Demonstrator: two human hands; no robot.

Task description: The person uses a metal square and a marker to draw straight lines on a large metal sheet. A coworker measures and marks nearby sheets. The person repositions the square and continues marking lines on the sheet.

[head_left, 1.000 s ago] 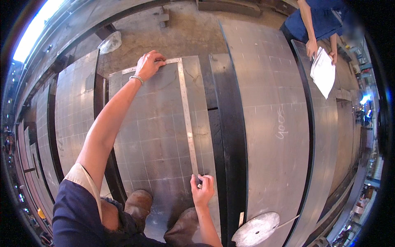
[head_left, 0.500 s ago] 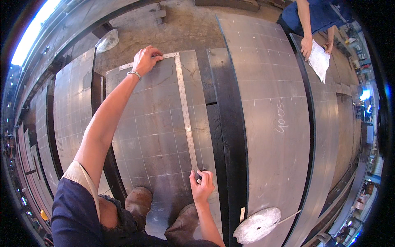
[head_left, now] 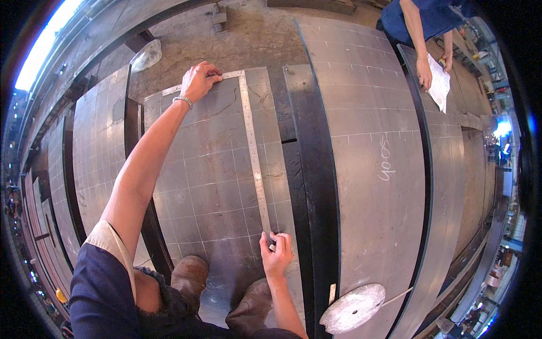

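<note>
A steel framing square (head_left: 254,152) lies on a grey metal plate (head_left: 212,189) scribed with a grid of pale lines. Its short arm runs along the plate's far edge; the long arm comes back toward me. My left hand (head_left: 197,83), with a chain bracelet at the wrist, is closed over the short arm. At the near end of the long arm, my right hand (head_left: 278,255) has its thumb and bent fingers against the tip. A small pale thing shows between those right fingers, too little of it to name. My boots (head_left: 191,278) stand on the plate's near part.
To the right lies another marked plate (head_left: 372,198), with a round whitish disc (head_left: 354,309) and a thin rod at its near end. Dark gaps separate the plates. A co-worker's hands (head_left: 424,73) hold a white sheet (head_left: 439,85). Clear plastic (head_left: 147,55) lies at the far left.
My hands and the square hold nearly the same place. The co-worker's hand on the sheet has shifted slightly; the view has tilted a little.
</note>
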